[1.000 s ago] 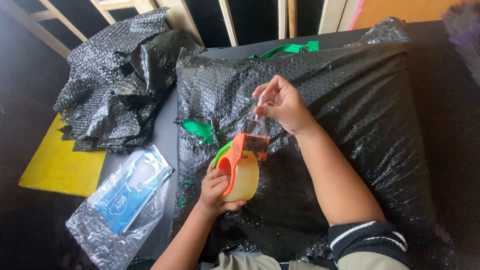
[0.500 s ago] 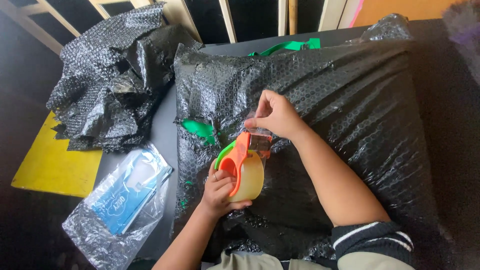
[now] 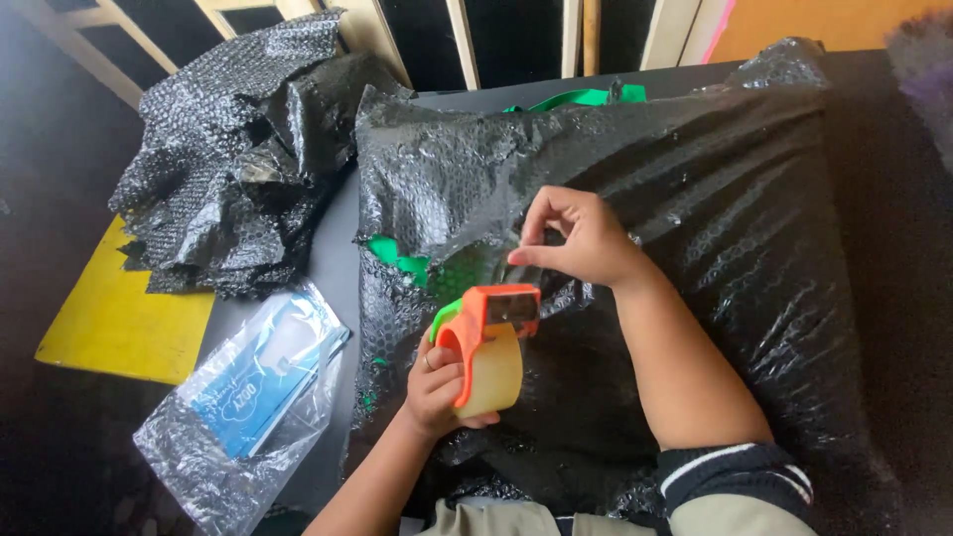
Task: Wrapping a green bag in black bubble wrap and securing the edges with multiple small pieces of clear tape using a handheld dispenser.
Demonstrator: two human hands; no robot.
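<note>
Head view, one entry.

Item: large parcel wrapped in black bubble wrap (image 3: 695,199), lying on the dark tabletop (image 3: 333,258) and filling the centre and right of frame.

Progress, as judged: wrapping is mostly on, but a torn gap (image 3: 402,260) at 9 o'clock of the parcel shows green beneath. It looks unsealed, and no tape visibly crosses it yet.

Left hand (image 3: 442,382): at 6 o'clock of the gap, grip closed around the orange tape dispenser (image 3: 486,337), its roll of clear tape standing upright and the cutter end pointing toward 12 o'clock.

Right hand (image 3: 581,238): forearm entering from 5 o'clock, wrist bent, thumb and forefinger pinched on the free tape end (image 3: 526,260) just above the cutter; other fingers curled.

Surroundings: loose heap of bubble wrap (image 3: 228,149) at 10 o'clock; clear bag with blue contents (image 3: 248,387) at 8 o'clock; yellow board (image 3: 119,318) at 9 o'clock.
</note>
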